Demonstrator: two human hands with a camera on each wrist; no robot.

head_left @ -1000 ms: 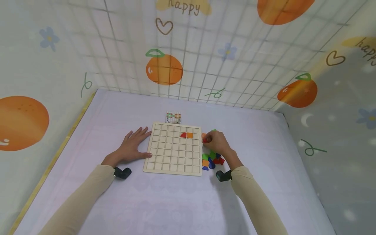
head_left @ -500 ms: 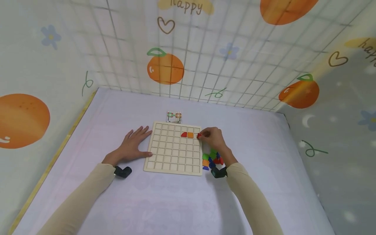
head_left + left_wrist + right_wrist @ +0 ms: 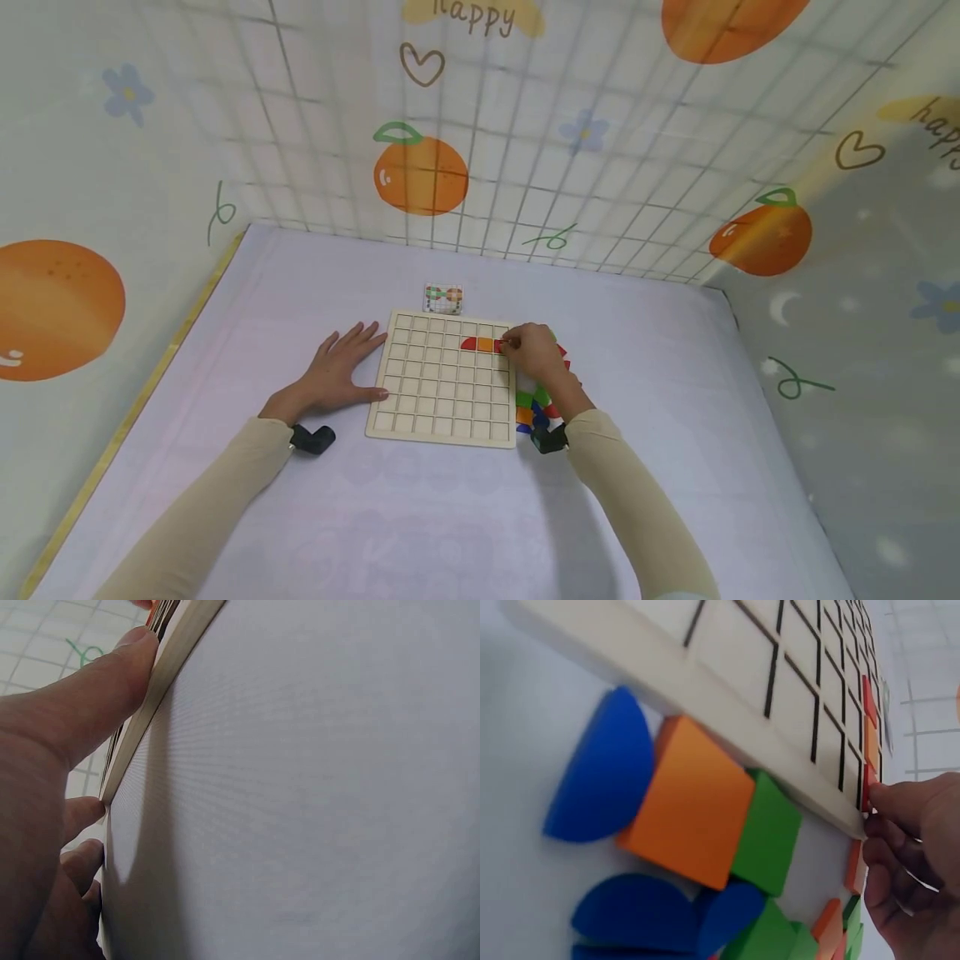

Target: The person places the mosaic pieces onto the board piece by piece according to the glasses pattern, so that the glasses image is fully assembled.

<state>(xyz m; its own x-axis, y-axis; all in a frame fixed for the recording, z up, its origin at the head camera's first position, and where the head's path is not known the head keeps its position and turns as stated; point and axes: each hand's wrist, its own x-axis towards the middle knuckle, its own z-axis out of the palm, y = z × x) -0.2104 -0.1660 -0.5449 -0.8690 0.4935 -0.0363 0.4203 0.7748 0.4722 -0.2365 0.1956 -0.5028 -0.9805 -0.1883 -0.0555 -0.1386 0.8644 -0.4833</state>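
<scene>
Right hand (image 3: pixel 534 352) pinches red piece (image 3: pixel 867 787) on grid board (image 3: pixel 438 408).

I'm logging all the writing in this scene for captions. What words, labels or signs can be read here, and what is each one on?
"happy": brown script on a yellow patch of the printed backdrop, top centre; its top is cut off by the frame edge.
"happ...": the same script on the backdrop's right panel, cut off at the frame edge.
Small pattern card behind the wooden grid board: coloured shapes only, too small to tell any writing.
Wrist views: no text.
</scene>
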